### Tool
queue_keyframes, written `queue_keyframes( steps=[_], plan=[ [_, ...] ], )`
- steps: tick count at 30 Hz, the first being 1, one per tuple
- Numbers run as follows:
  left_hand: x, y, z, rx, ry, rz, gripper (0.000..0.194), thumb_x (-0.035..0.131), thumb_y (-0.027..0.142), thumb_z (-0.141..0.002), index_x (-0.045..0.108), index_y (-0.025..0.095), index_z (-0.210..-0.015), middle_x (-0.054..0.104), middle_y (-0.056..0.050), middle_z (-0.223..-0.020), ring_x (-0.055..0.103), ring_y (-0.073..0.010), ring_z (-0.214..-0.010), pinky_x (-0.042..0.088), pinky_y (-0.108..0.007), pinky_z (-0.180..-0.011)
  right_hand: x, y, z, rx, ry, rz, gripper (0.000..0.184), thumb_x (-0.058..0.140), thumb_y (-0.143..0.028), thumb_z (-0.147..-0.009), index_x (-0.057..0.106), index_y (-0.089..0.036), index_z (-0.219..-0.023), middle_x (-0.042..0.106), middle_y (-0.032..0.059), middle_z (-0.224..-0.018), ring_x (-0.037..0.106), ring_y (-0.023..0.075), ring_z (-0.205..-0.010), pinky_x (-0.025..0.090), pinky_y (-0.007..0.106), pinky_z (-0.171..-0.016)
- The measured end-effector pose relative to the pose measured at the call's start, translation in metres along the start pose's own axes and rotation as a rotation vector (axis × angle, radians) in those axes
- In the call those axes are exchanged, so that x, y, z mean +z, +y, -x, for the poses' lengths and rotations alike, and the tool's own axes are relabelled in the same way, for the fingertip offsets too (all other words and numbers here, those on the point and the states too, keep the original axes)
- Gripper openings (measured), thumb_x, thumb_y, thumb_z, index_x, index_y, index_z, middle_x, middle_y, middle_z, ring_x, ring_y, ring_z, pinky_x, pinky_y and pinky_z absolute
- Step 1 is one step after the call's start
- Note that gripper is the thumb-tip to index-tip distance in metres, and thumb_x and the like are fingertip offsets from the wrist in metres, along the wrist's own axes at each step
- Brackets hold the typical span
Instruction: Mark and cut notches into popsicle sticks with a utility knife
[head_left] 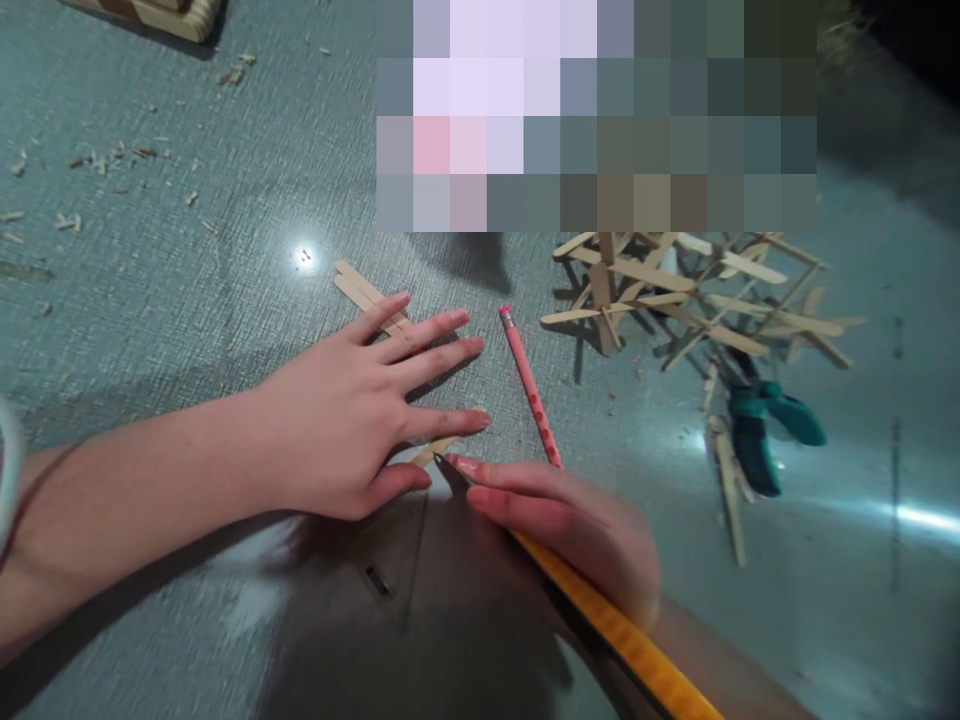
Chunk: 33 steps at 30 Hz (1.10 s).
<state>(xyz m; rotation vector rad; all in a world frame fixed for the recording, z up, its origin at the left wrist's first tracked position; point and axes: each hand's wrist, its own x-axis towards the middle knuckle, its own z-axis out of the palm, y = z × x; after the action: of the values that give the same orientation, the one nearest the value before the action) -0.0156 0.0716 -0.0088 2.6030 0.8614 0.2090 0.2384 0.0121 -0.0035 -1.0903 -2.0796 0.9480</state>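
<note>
My left hand [360,410] lies flat on the table with its fingers spread. Under its little and ring fingers run two wooden craft sticks [367,295] side by side. Another craft stick [442,447] lies between its thumb and index finger, mostly hidden by the hand. My right hand [570,530] is closed around a yellow-orange utility knife [622,625]. The knife's dark pointed tip is at that craft stick, close to my left index finger; whether it touches cannot be made out. A pink pencil [529,385] lies just beyond my right hand.
Several craft sticks joined into a lattice [690,295] stand at the right. Green-handled pliers [757,425] and loose sticks [727,490] lie before it. Wood scraps [120,155] litter the left. A stick-built piece [172,15] is at the top left. A small dark piece [379,580] lies nearby.
</note>
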Motion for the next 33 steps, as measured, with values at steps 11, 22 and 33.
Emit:
queue_keyframes(
  steps=[11,22,33],
  plan=[
    [0.000,0.001,-0.002,0.005,-0.007,0.017,0.056,0.060,0.056,-0.098,0.059,0.040,-0.151,0.036,-0.003,-0.174,0.027,-0.0355,-0.164,0.012,-0.065,-0.134,0.000,0.000,-0.002,-0.064,-0.004,0.091,0.035,0.071,-0.011,-0.093,0.069,-0.034,-0.120,0.084,0.0028,-0.110,0.084,0.0222,-0.086,0.072,0.030,-0.078],
    [0.001,0.002,-0.001,-0.013,0.005,0.014,0.055,0.062,0.052,-0.096,0.060,0.040,-0.149,0.038,-0.003,-0.174,0.028,-0.0361,-0.164,0.012,-0.064,-0.134,0.006,-0.007,-0.003,-0.106,-0.002,0.104,0.034,0.068,-0.012,-0.096,0.072,-0.032,-0.123,0.083,0.0011,-0.103,0.082,0.0195,-0.079,0.069,0.024,-0.068],
    [-0.001,0.002,-0.002,-0.023,-0.021,0.014,0.053,0.059,0.053,-0.097,0.060,0.040,-0.149,0.036,0.000,-0.175,0.028,-0.0382,-0.163,0.011,-0.067,-0.133,0.005,-0.005,-0.001,-0.115,0.028,0.099,0.030,0.071,-0.008,-0.092,0.073,-0.028,-0.115,0.082,0.0005,-0.096,0.082,0.0179,-0.079,0.068,0.022,-0.071]
  ],
)
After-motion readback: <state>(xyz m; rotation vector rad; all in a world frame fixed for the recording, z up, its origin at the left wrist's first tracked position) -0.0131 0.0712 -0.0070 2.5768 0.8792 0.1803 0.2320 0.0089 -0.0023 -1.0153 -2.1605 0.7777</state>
